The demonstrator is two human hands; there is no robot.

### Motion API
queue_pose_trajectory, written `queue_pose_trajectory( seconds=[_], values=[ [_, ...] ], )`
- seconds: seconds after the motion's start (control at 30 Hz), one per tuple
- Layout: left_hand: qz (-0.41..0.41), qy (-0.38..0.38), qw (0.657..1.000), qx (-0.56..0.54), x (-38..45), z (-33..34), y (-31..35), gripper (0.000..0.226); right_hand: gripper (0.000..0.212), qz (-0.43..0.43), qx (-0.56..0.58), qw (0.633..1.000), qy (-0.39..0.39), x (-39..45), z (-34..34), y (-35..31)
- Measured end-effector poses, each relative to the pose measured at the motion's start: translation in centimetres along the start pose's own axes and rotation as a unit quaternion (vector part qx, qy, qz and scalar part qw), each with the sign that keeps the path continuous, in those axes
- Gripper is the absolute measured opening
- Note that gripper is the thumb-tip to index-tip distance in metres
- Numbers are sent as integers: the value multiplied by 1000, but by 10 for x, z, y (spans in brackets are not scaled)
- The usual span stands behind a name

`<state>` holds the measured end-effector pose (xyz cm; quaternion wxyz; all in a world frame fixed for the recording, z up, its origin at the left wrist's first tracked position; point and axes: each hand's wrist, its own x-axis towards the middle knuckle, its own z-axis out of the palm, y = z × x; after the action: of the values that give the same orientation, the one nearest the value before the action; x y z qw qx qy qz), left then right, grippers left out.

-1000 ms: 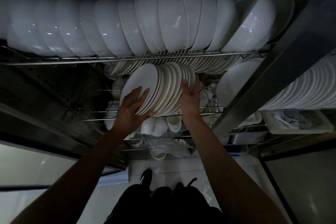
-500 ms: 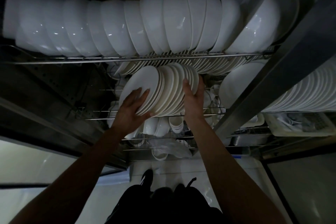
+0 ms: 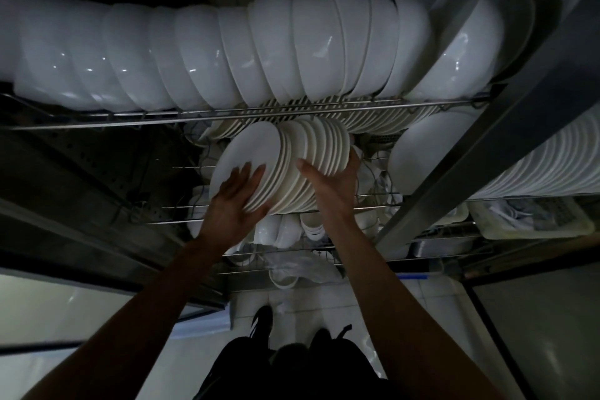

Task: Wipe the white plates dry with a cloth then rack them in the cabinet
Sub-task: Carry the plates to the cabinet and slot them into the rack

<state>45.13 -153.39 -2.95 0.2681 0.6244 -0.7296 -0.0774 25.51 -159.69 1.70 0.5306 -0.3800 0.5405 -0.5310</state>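
Presently held: a stack of round white ceramic plates (image 3: 292,166), standing on edge and leaning left, lodged on the middle wire shelf (image 3: 227,221) of the open steel cabinet (image 3: 81,204), towards that shelf's right end.

Left hand (image 3: 238,201): flat against the face of the leftmost plate, fingers (image 3: 242,174) straight and slightly spread, thumb under the lower rims.

Right hand (image 3: 334,182): cupped round the right side of the stack, thumb lying across the plate rims at the front, the other fingers behind the last plate and mostly hidden.

Upper wire shelf (image 3: 227,115): a long row of deep white ceramic bowls (image 3: 194,52), nested on their sides, running from the left end to the right end. More bowls lie behind them at the back.

Middle shelf, behind the held stack: a further row of white plates on edge (image 3: 373,120), seen through the upper shelf's wires. One large white plate (image 3: 422,156) leans just beside the grey steel door post (image 3: 503,146).

Lower wire shelf (image 3: 292,247): small white cups and bowls (image 3: 285,230), dim and hard to tell apart.

Right compartment: another long row of white plates on edge (image 3: 552,166), above a pale plastic tray (image 3: 532,224).

Below: white tiled floor (image 3: 431,308) and the person's dark shoes (image 3: 261,321).
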Motion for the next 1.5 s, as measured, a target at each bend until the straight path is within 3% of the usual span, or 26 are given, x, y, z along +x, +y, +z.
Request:
queue_pose_trajectory(
  seconds=[0.37, 0.63, 1.03, 1.2, 1.33, 1.5],
  values=[
    [-18, -172, 982, 81, 29, -34, 13, 98, 111, -60, -42, 997, 30, -13, 8, 3],
    [-27, -212, 967, 142, 35, -44, 33, 93, 98, -64, -72, 993, 74, -12, 14, -1],
    [-18, -196, 969, 149, 33, -51, 43, 90, 100, -55, -94, 989, 104, -17, 25, -8],
    [3, -167, 980, 105, 32, -38, 45, 94, 101, -55, -107, 988, 95, -11, 18, -15],
    [34, -155, 984, 82, 39, -35, 51, 85, 104, -38, -107, 989, 95, -11, 11, -15],
    [34, -145, 987, 63, 44, -26, 66, 100, 103, -58, -127, 985, 104, -5, -1, -23]
  ],
)
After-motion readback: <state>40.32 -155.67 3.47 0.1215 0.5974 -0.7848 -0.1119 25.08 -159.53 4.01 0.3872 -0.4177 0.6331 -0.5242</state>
